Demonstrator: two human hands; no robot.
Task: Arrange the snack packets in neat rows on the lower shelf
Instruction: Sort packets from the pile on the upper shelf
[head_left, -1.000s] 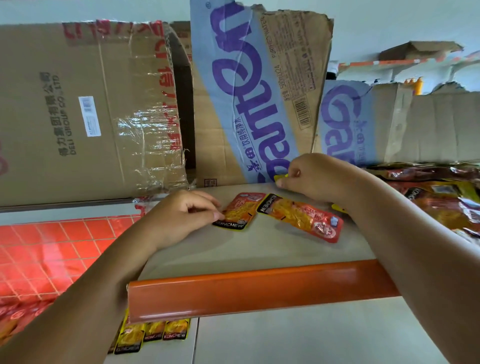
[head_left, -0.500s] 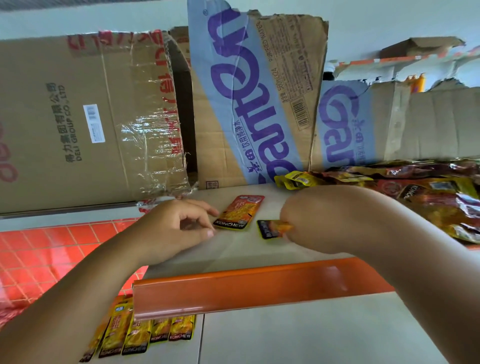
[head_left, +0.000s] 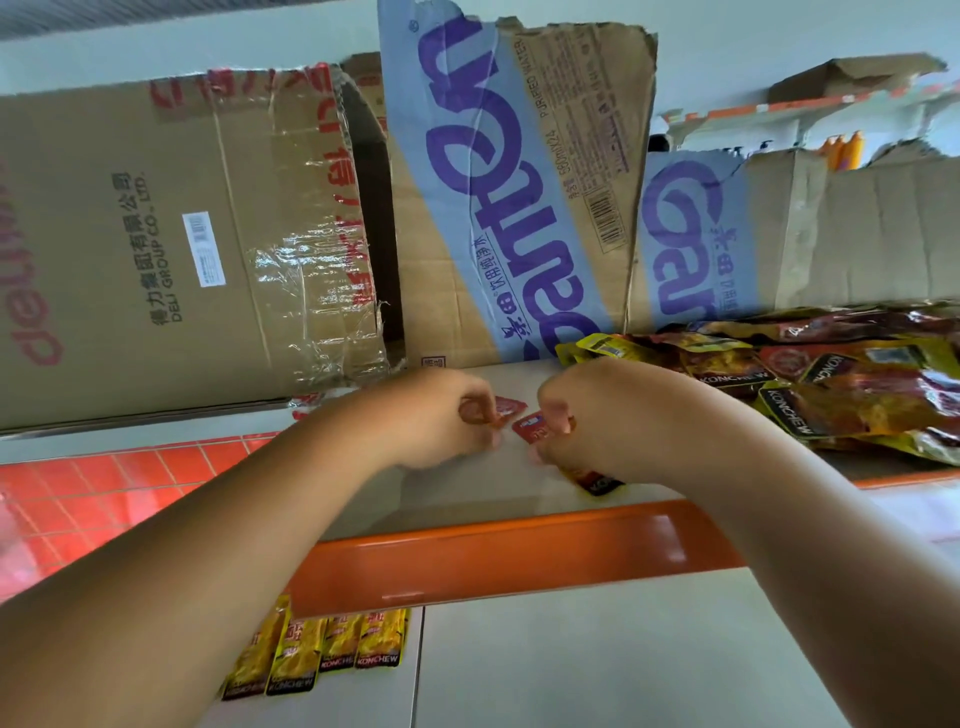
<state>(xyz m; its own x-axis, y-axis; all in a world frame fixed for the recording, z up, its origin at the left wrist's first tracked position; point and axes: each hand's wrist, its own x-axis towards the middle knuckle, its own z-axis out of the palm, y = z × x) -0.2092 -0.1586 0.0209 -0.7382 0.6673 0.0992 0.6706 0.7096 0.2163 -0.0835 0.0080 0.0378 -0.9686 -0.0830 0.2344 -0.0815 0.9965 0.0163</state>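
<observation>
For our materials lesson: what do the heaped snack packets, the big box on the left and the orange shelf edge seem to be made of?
Snack packets: probably plastic film, glossy, crinkled, with bright glints.
Big box: brown cardboard, matt, patched with shiny clear tape.
Orange shelf edge: likely painted metal or plastic; smooth, with soft highlights.

Glossy foil snack packets (head_left: 852, 400); matt cardboard boxes (head_left: 156, 249); glossy orange shelf edge (head_left: 493, 561).
</observation>
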